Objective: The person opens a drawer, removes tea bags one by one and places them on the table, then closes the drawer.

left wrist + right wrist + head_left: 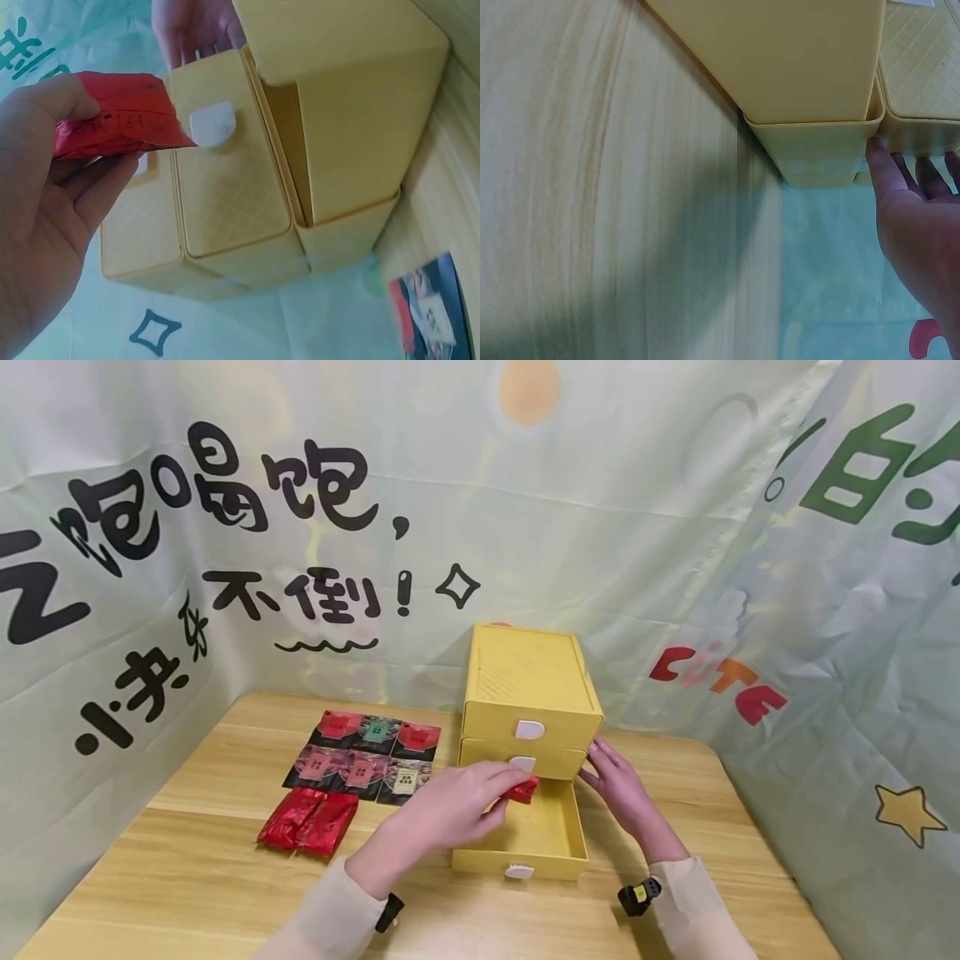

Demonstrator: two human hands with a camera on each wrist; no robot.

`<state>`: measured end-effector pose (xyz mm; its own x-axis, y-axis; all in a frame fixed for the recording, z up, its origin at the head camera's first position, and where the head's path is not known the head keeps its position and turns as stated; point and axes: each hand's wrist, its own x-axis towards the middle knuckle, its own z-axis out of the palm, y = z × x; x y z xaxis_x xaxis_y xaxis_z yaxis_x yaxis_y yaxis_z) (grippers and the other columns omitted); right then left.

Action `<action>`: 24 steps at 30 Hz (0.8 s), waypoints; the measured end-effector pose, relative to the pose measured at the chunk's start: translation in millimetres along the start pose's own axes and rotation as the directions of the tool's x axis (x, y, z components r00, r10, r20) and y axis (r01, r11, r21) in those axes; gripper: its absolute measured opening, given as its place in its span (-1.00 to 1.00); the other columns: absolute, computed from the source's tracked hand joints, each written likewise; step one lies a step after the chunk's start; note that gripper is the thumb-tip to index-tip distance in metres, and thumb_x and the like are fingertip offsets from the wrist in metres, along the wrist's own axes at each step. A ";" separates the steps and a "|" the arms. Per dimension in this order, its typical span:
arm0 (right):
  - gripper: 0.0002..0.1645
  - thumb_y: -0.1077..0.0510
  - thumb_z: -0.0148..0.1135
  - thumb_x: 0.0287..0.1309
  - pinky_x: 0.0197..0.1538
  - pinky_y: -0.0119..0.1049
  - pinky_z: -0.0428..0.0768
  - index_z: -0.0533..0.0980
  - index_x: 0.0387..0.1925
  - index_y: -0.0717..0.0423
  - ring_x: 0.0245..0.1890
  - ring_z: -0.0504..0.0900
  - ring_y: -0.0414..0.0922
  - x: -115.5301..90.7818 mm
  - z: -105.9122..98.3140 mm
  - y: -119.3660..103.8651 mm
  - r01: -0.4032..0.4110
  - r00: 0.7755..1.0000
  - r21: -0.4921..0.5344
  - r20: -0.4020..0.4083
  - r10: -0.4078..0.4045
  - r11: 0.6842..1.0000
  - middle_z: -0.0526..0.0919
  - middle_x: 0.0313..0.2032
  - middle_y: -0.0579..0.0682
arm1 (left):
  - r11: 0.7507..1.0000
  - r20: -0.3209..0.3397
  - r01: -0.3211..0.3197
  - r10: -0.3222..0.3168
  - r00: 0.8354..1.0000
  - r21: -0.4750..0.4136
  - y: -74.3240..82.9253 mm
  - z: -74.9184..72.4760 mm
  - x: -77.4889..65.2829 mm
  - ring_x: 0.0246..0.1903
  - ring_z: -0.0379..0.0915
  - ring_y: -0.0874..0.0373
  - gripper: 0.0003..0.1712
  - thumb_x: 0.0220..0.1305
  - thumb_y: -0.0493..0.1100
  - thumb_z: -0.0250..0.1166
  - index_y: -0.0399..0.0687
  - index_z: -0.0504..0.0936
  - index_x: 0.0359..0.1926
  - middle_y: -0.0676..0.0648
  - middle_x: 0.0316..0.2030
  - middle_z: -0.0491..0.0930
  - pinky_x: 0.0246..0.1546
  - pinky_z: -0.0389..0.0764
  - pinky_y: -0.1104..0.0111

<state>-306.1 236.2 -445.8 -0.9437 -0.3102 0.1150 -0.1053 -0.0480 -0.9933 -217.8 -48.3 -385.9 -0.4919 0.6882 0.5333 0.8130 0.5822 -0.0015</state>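
Observation:
My left hand pinches a small red packet between thumb and fingers, over the pulled-out bottom drawer of a yellow three-drawer box. In the head view, only one end of that packet shows past the fingers. The visible part of the drawer's floor is bare; my left hand hides some of it. Against the right side of the box rests my right hand, fingers extended, as the right wrist view also shows. The middle and top drawers are closed, each with a white tab.
Left of the box, several flat dark sachets with red, pink, green and cream labels lie in two rows. Nearer me are red shiny packets. A printed cloth hangs behind and beside the wooden table.

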 end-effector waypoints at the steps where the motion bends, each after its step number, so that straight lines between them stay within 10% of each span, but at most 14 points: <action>1: -0.27 -0.05 -0.18 0.34 0.14 -0.30 0.37 -0.11 0.36 0.22 0.28 -0.01 -0.03 0.1 -0.1 -0.1 -0.001 1.000 0.002 0.001 0.001 1.000 -0.11 0.38 0.11 | 1.000 -0.006 -0.003 0.003 1.000 0.003 -1.0 -1.9 -1.8 -0.02 0.33 0.32 -0.49 0.14 -0.15 0.12 0.06 0.38 0.17 0.07 0.05 0.48 -0.13 0.52 0.46; 24: -0.26 -0.07 -0.18 0.33 0.14 -0.30 0.37 -0.11 0.36 0.22 0.28 0.00 -0.06 -0.9 0.5 -1.8 -0.001 1.000 -0.004 0.017 0.001 1.000 -0.13 0.38 0.14 | 0.995 -0.060 -0.012 0.018 0.998 0.104 -29.5 -50.3 -63.5 0.14 0.19 0.20 -0.38 0.09 -0.25 0.16 -0.09 0.33 0.23 -0.06 0.15 0.41 -0.05 0.52 0.24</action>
<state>-304.9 236.1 -444.1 -0.9384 -0.3260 0.1145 -0.1059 -0.0440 -0.9934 -194.8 -131.0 -377.1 -0.4578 0.6716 0.5826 0.7818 0.6161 -0.0958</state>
